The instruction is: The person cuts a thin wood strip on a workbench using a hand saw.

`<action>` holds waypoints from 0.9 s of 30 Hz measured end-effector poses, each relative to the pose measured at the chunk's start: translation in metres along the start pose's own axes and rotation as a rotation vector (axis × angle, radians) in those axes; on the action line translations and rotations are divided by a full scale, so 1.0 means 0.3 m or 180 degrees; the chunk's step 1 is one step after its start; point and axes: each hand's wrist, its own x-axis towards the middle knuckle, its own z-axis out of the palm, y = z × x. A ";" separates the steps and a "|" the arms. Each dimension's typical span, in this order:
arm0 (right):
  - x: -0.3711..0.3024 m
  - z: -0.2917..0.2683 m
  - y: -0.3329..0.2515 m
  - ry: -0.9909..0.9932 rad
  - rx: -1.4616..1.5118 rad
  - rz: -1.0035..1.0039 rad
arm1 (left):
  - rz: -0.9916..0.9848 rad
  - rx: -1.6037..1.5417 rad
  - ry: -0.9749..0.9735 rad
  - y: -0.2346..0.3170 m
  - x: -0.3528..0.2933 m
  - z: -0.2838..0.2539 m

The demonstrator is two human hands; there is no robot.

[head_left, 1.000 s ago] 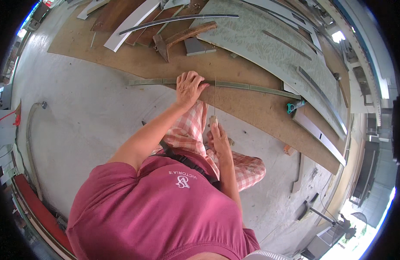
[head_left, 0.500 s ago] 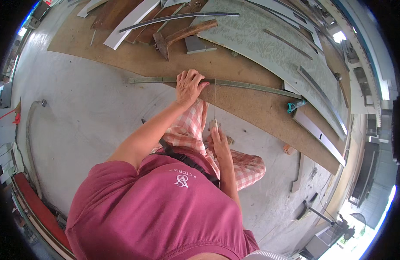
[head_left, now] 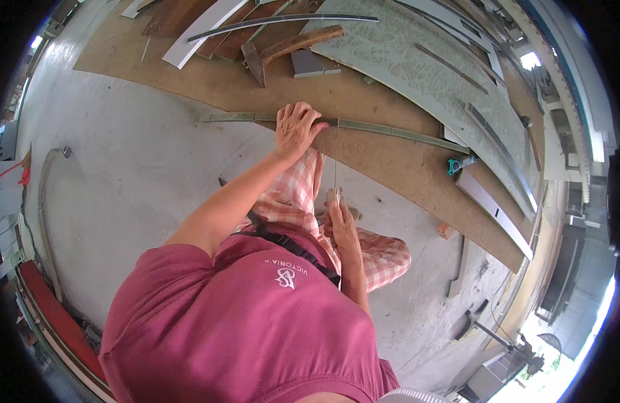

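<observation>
The left hand (head_left: 298, 129) lies spread, palm down, pressing the long thin grey-green metal strip (head_left: 390, 131) onto the brown fibreboard sheet (head_left: 390, 168), while the right hand (head_left: 339, 218) is closed round the handle of a thin-bladed saw (head_left: 335, 158) whose blade runs up to the strip just beside the left fingers. The board rests on a pale grey concrete floor (head_left: 135, 174). A wooden-handled hammer (head_left: 290, 47), curved pale mouldings (head_left: 209, 23) and a patterned grey-green panel (head_left: 417, 60) lie further along it.
</observation>
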 end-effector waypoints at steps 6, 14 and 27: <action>0.080 0.020 -0.051 0.0019 0.0303 -0.0029 | 0.0022 -0.0016 0.0004 0.007 0.016 0.003; 0.018 -0.006 0.054 0.0045 0.0087 -0.0160 | 0.0005 -0.0044 0.0022 0.009 0.017 -0.006; -0.004 -0.012 0.000 -0.0226 0.0685 0.0209 | 0.0029 -0.0026 0.0054 0.008 0.016 -0.011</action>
